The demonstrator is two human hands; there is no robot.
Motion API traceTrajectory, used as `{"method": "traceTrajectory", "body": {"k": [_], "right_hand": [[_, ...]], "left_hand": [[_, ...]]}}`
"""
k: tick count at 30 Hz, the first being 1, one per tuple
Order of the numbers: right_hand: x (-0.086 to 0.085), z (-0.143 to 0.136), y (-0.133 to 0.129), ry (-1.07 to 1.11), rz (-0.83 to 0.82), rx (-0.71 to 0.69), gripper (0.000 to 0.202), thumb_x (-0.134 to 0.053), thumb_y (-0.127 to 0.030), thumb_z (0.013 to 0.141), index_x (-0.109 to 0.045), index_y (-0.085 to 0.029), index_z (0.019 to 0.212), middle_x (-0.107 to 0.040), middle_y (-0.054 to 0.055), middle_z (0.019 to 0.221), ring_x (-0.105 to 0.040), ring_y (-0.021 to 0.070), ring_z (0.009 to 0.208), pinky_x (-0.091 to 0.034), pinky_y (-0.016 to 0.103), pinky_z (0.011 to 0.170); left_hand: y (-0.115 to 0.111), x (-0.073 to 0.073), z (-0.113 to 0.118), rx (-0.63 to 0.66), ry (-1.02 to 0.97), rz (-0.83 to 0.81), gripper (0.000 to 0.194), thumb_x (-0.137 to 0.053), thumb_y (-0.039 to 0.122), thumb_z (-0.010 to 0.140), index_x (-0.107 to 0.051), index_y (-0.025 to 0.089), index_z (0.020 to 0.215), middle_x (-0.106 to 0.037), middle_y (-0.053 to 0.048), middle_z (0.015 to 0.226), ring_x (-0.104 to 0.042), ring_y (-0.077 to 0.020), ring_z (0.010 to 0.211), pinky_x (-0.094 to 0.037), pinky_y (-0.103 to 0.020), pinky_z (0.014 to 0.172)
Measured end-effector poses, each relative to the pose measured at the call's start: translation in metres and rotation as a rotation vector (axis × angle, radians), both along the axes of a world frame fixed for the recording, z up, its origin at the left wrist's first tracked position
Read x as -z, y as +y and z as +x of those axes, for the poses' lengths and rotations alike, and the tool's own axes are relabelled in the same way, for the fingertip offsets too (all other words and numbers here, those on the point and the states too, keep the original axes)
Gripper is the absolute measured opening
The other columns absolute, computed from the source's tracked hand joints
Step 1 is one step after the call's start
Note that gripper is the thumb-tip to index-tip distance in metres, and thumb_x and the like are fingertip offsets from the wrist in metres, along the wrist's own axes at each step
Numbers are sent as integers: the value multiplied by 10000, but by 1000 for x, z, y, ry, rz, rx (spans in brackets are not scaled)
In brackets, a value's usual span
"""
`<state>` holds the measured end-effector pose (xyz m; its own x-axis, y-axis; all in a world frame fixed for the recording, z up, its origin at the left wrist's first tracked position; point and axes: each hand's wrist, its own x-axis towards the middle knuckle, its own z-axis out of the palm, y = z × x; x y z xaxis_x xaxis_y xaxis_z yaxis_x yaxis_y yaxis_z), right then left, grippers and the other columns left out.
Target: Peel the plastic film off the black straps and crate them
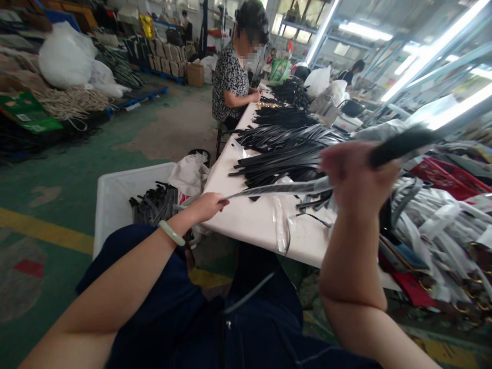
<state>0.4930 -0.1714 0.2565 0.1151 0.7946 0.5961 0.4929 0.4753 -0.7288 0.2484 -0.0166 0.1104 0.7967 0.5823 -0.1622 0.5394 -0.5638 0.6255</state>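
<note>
My left hand (211,206) is closed on one end of a long grey strap with a shiny, plastic-like surface (277,189), beside the table's near left corner. The strap stretches across to my right hand (357,169), which is raised over the table and smeared by motion. Its fingers wrap round a dark strap (403,146) that juts out to the right; I cannot tell whether both are one strap. Just beyond the stretched strap lie black straps (277,161) in a pile. A thin grey strip (253,291) hangs over my lap.
The white table (238,218) runs away from me, with more strap bundles (292,134) along it. At left stands a white bin (115,187) holding dark straps. A co-worker (234,77) sits at the table's far left side. White straps with rings (430,246) heap at right.
</note>
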Motion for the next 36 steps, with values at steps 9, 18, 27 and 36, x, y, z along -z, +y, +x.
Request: {"method": "traceTrajectory", "body": {"k": [9, 18, 27, 36], "right_hand": [[94, -74, 53, -969, -761, 131, 271, -434, -364, 978, -616, -179, 1054, -703, 98, 965, -676, 242, 881, -456, 284, 695], [72, -78, 50, -1338, -716, 312, 256, -339, -301, 992, -553, -189, 1076, -689, 115, 827, -690, 281, 738, -446, 291, 602], [96, -104, 49, -1380, -715, -7, 281, -343, -262, 980, -612, -208, 1041, -711, 109, 840, -699, 279, 760, -452, 301, 617], [78, -108, 73, -1160, -660, 297, 368, -337, -444, 987, -624, -213, 981, -710, 81, 833, -669, 232, 723, -334, 270, 571]], "left_hand": [[-6, -7, -5, 46, -31, 315, 272, -568, 379, 884, -643, 143, 999, -700, -117, 947, -666, -243, 881, -482, -299, 763], [-3, -3, -11, -110, 184, 622, 349, -482, 480, 929, -553, 160, 1049, -693, -132, 895, -690, -284, 810, -453, -299, 624], [-20, -13, -5, 63, 5, 534, 153, -492, 208, 913, -530, 184, 1060, -683, -76, 965, -671, -223, 877, -463, -277, 705], [16, -41, -67, -166, -159, 274, 512, -681, 296, 773, -454, 147, 1206, -629, -75, 1007, -614, -197, 850, -461, -284, 730]]}}
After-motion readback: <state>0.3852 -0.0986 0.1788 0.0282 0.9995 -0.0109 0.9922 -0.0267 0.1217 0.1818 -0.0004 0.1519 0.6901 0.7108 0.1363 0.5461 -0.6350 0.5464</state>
